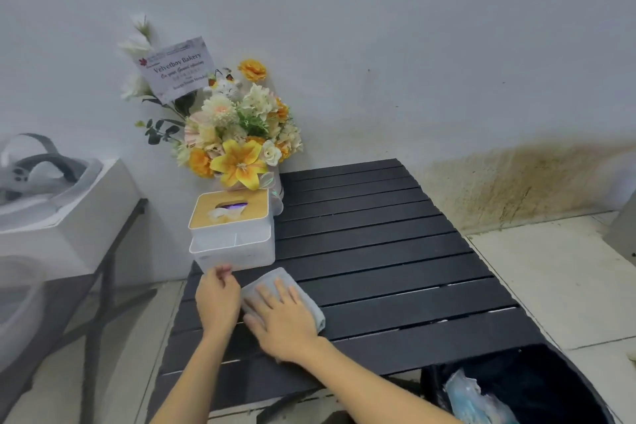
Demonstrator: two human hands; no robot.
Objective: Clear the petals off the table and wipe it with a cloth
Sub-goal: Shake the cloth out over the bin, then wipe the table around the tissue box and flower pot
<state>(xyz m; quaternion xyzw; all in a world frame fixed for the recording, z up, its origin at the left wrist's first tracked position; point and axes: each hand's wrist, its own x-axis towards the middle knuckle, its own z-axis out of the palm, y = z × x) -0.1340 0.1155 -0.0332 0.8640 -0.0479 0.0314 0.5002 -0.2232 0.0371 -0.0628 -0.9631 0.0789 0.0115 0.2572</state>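
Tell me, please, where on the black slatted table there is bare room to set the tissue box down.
The table's middle and right side lie bare, bordered by the wall behind and the bin in front. The left edge is crowded: flowers, tissue box, the left hand, and the right hand flat on the cloth.
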